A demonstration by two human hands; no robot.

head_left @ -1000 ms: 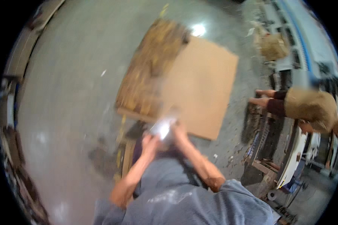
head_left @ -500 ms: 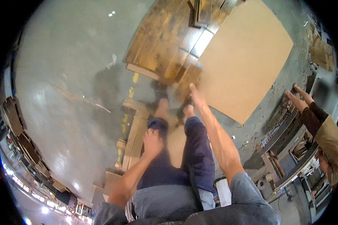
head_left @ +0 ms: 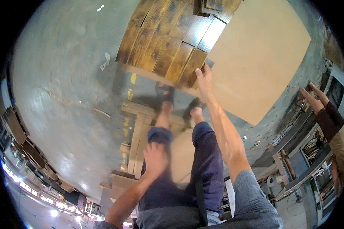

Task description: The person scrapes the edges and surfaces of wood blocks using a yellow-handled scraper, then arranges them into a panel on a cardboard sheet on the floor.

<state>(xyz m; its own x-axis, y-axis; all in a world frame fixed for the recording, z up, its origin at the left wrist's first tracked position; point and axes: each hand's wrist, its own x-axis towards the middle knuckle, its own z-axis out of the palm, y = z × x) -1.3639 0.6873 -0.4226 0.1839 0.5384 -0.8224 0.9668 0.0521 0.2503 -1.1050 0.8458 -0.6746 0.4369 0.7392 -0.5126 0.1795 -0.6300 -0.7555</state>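
Note:
Brown-stained wooden planks lie side by side in rows on a tan sheet. My right hand is at the right edge of the nearest corner plank, its thumb against the side and its fingers around the far part of that edge. This plank sits slightly skewed beside its neighbour. A small grey patch shows by the fingertips; I cannot make out what it is. My left hand rests on my left knee, fingers spread and holding nothing.
A tan board extends to the right of the planks. More short pieces are stacked on top at the far end. Wooden framing lies by my feet. At the right, another person's hands are near a cluttered bench.
My right hand has moved forward with the corner plank, which now lies along the row instead of hanging over its near edge. My left hand has stayed on the knee.

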